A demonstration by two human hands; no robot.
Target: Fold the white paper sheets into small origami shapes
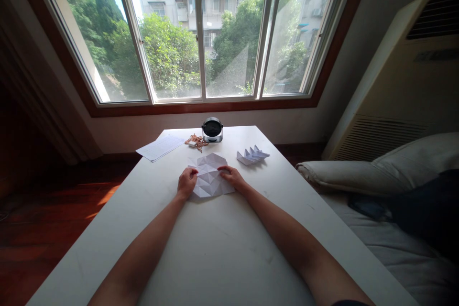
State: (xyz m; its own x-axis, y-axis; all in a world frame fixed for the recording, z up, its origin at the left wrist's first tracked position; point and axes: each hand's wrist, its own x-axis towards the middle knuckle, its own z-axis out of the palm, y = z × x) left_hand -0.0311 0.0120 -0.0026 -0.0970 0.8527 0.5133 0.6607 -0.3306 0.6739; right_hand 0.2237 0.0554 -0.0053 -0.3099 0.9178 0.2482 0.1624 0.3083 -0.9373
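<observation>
A creased sheet of white paper [208, 172] is spread out on the white table, its many fold lines raised into small facets. On its left edge, my left hand [187, 181] is closed, with the thumb over the paper. My right hand [233, 178] grips the sheet's right side, thumb and fingers reaching onto the top. The fingers under the paper are hidden. To the right of the sheet stands a folded white paper piece [253, 155] with several pointed ridges, apart from both hands.
Printed or written sheets [161, 147] lie at the table's far left, partly over its edge. Beside them are an orange-brown cord [199, 142] and a round black device on a stand [212, 130]. A sofa [362, 177] is on the right, below an air conditioner [401, 81].
</observation>
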